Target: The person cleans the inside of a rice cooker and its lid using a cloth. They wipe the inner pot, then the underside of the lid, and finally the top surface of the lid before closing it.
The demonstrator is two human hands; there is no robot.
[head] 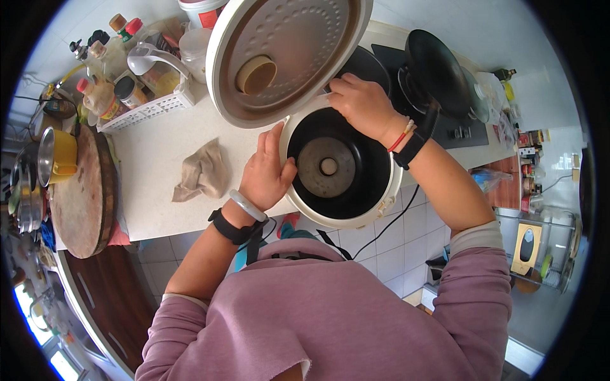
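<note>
A white rice cooker point(396, 190) stands at the counter's front edge with its lid point(305, 52) raised. Its inner pot is out, so the round metal heating plate point(310, 178) shows inside the dark cavity. My left hand point(267, 171) grips the cooker's left rim, thumb and fingers spread along it. At the back rim by the hinge, my right hand point(360, 105) has its fingers bent down. Something whitish lies at those fingertips, but I cannot make out whether it is held. A crumpled beige cloth point(202, 171) lies left of my left hand.
A white basket point(147, 112) of bottles and jars is at the back left. A round wooden chopping board point(78, 200) and a yellow-sided cup point(64, 157) are at far left. Right of the cooker, a black wok point(436, 71) tilts on the cooktop point(462, 133). A black cord point(388, 228) hangs down in front.
</note>
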